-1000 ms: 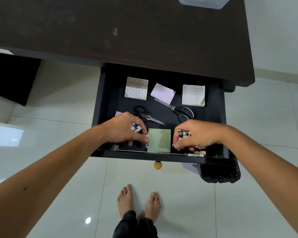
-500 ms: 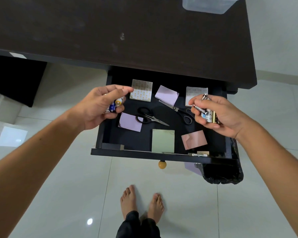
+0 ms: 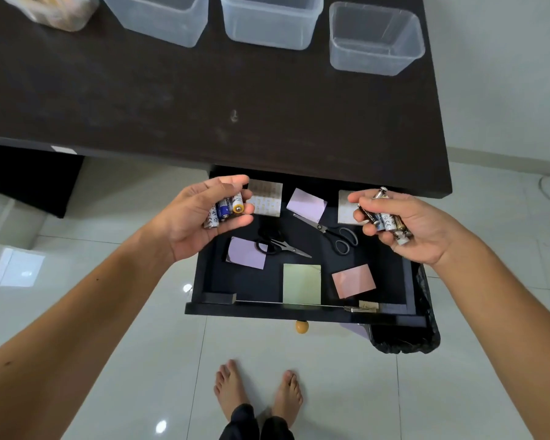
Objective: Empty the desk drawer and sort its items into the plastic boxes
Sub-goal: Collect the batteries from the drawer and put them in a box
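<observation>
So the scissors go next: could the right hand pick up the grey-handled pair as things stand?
Probably not yet: the right hand is full of batteries, though the grey-handled scissors lie uncovered just below it.

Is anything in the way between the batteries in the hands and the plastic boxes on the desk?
Nothing visible: bare desk top lies between both hands' batteries and the open-topped boxes.

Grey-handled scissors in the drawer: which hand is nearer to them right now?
Right. The right hand, holding batteries, hovers just right of the grey-handled scissors, beside their handles. The left hand, also holding batteries, is over the drawer's far-left side, well left of them.
</observation>
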